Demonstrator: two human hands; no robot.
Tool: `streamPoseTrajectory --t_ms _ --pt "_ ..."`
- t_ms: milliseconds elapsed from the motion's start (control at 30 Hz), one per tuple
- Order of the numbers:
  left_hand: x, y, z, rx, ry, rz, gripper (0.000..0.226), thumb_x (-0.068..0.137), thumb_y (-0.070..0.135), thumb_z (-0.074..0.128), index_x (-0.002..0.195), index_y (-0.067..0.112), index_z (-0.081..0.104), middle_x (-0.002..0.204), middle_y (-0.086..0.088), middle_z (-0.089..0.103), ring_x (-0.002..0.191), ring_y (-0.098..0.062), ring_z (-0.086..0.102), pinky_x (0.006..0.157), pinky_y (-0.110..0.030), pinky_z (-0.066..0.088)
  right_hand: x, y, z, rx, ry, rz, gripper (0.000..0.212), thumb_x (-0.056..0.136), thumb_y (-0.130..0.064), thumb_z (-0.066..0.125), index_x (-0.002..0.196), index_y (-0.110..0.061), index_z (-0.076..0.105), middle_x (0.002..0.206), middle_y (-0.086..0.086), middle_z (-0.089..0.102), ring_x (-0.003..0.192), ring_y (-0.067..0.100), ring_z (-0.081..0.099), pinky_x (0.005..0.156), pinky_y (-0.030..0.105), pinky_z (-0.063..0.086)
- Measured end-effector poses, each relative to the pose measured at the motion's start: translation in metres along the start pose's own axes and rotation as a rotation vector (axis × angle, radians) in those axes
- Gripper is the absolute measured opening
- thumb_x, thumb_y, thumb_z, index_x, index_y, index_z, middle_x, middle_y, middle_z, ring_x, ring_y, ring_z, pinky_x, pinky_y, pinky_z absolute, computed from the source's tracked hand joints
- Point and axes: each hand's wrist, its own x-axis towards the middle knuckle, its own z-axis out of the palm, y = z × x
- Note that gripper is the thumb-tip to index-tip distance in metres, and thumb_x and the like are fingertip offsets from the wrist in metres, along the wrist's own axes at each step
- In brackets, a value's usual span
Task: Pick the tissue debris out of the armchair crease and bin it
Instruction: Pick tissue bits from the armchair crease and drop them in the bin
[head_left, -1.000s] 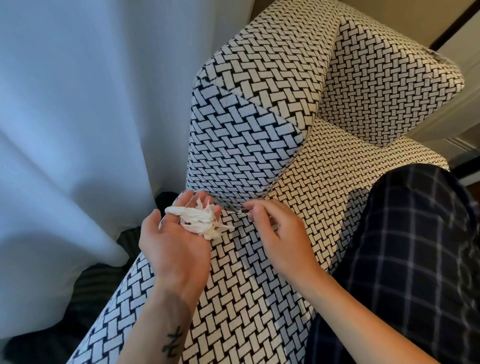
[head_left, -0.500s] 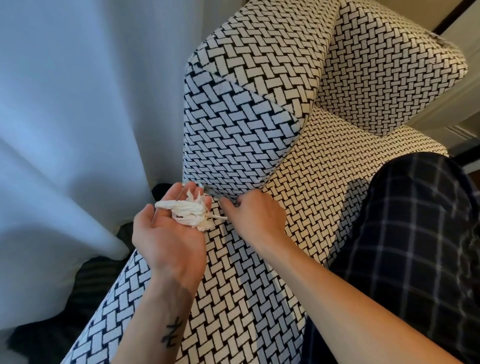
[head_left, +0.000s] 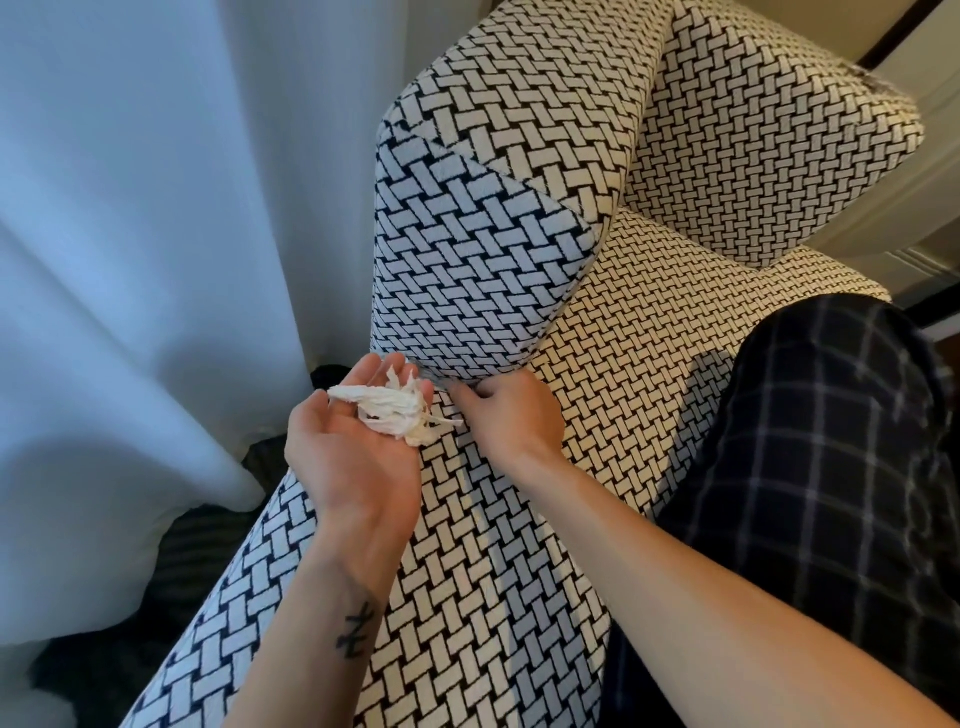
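Observation:
My left hand (head_left: 358, 457) is held palm up over the front of the armchair seat (head_left: 639, 374), fingers relaxed, with a wad of white tissue debris (head_left: 397, 413) lying on the palm and fingers. Right beside it, my right hand (head_left: 511, 415) has its fingers curled, with the tips pushed into the crease (head_left: 441, 383) where the patterned arm block (head_left: 467, 270) meets the seat. They pinch a small pale tissue scrap there, which is mostly hidden. No bin is in view.
A pale curtain (head_left: 145, 260) hangs at the left, down to dark floor (head_left: 104, 660). My leg in dark checked trousers (head_left: 831, 467) lies on the right side of the seat. The chair's back cushion (head_left: 769, 135) rises at the upper right.
My right hand has slid left along the seat to the crease and curled its fingers into it. My left hand stays palm up with the tissue wad.

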Motion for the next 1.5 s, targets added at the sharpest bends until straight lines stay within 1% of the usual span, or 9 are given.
streamPoseTrajectory --t_ms 67,200,367,567,867,1067,1267,1400,1500 --pt "0.001 0.0 0.0 0.005 0.003 -0.011 0.047 0.103 0.026 0.03 0.123 -0.004 0.061 0.12 -0.022 0.07 0.119 -0.037 0.064 0.102 -0.049 0.052 -0.005 0.005 -0.002 0.136 -0.003 -0.041 0.039 0.096 -0.042 0.064 0.063 -0.022 0.066 0.048 -0.004 0.056 0.039 0.008 0.042 0.038 0.02 0.03" --pt "0.001 -0.002 -0.001 0.031 -0.01 -0.049 0.046 0.103 0.024 0.032 0.125 -0.005 0.06 0.115 -0.021 0.072 0.117 -0.035 0.065 0.1 -0.048 0.053 -0.017 0.016 -0.007 0.347 -0.023 -0.113 0.017 0.099 -0.034 0.062 0.085 -0.034 0.073 0.062 0.0 0.069 0.057 0.026 0.062 0.059 0.04 0.054" --pt "0.001 -0.001 0.001 0.054 -0.05 -0.074 0.035 0.097 0.015 0.038 0.119 -0.002 0.061 0.113 -0.018 0.067 0.11 -0.031 0.063 0.103 -0.045 0.052 -0.019 0.029 -0.02 0.47 -0.114 -0.075 0.017 0.1 -0.028 0.061 0.109 -0.029 0.076 0.055 -0.005 0.064 0.052 0.006 0.062 0.059 0.012 0.05" --pt "0.0 -0.001 0.0 0.031 -0.049 -0.089 0.036 0.098 0.015 0.038 0.119 -0.002 0.062 0.116 -0.02 0.068 0.113 -0.034 0.065 0.1 -0.046 0.054 -0.026 0.033 -0.026 0.622 -0.162 -0.049 0.017 0.101 -0.027 0.061 0.108 -0.035 0.074 0.061 0.004 0.067 0.05 0.013 0.052 0.049 0.028 0.044" --pt "0.004 0.003 0.0 -0.027 -0.055 -0.111 0.04 0.101 0.017 0.033 0.125 -0.004 0.057 0.126 -0.024 0.063 0.117 -0.036 0.062 0.103 -0.049 0.051 -0.045 0.029 -0.045 0.797 -0.223 -0.024 0.02 0.103 -0.019 0.055 0.111 -0.023 0.073 0.09 0.007 0.075 0.075 0.008 0.064 0.073 0.022 0.056" --pt "-0.019 -0.018 0.014 0.099 -0.091 -0.293 0.043 0.1 0.022 0.038 0.134 0.002 0.055 0.135 -0.023 0.061 0.128 -0.036 0.057 0.112 -0.051 0.042 -0.057 0.026 -0.078 0.838 -0.266 -0.16 0.022 0.103 -0.024 0.056 0.104 -0.032 0.077 0.081 -0.006 0.069 0.073 0.008 0.056 0.068 0.022 0.049" --pt "-0.061 -0.06 0.06 0.194 -0.188 -0.271 0.045 0.102 0.024 0.035 0.134 -0.001 0.055 0.129 -0.027 0.064 0.126 -0.04 0.058 0.115 -0.051 0.039 -0.055 0.056 -0.15 0.779 -0.188 -0.213 0.014 0.099 -0.033 0.061 0.101 -0.037 0.075 0.111 -0.014 0.072 0.105 0.006 0.062 0.104 0.039 0.05" --pt "-0.082 -0.105 0.113 0.339 -0.243 -0.246 0.046 0.104 0.025 0.03 0.131 -0.002 0.058 0.125 -0.028 0.067 0.122 -0.039 0.061 0.111 -0.051 0.044 -0.053 0.082 -0.191 0.931 -0.063 -0.255 0.017 0.098 -0.024 0.064 0.108 -0.024 0.078 0.096 -0.016 0.076 0.088 -0.004 0.068 0.083 0.019 0.054" --pt "-0.083 -0.139 0.146 0.392 -0.258 -0.255 0.046 0.105 0.025 0.029 0.132 -0.001 0.056 0.131 -0.028 0.062 0.124 -0.036 0.06 0.109 -0.049 0.046 -0.042 0.098 -0.218 1.024 0.029 -0.265 0.016 0.096 -0.017 0.067 0.098 -0.026 0.079 0.088 -0.014 0.076 0.079 -0.001 0.067 0.076 0.021 0.055"
